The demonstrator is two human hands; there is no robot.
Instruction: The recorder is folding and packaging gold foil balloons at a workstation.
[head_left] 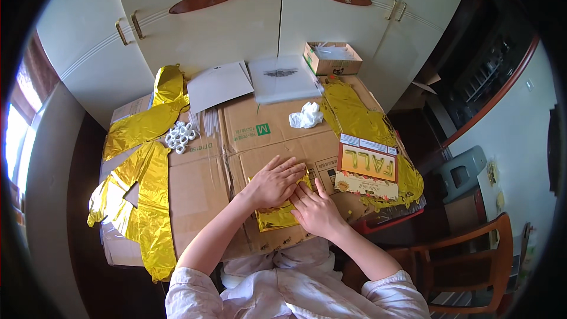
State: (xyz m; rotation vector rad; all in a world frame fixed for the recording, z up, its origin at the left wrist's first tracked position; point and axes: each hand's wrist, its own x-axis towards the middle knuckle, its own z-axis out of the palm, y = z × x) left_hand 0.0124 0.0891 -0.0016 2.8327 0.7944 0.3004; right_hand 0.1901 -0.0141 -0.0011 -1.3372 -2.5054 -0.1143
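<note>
A folded gold foil balloon [277, 217] lies on the flattened cardboard [201, 189] that covers the table, near its front edge. My left hand [273, 182] rests flat on the balloon's upper part, fingers spread toward the right. My right hand [316, 210] presses on the balloon's right side, its fingertips meeting those of my left hand. Neither hand grips anything; both lie palm down on the foil.
Flat gold foil letter balloons [144, 189] lie at the left and along the right edge [354, 115]. A printed packaging card [367, 171], crumpled white paper [306, 116], a cluster of small white rings [180, 136], white sheets [220, 85], a clear bag [283, 78] and a small open box [332, 58] lie behind. Wooden chair [472, 260] at right.
</note>
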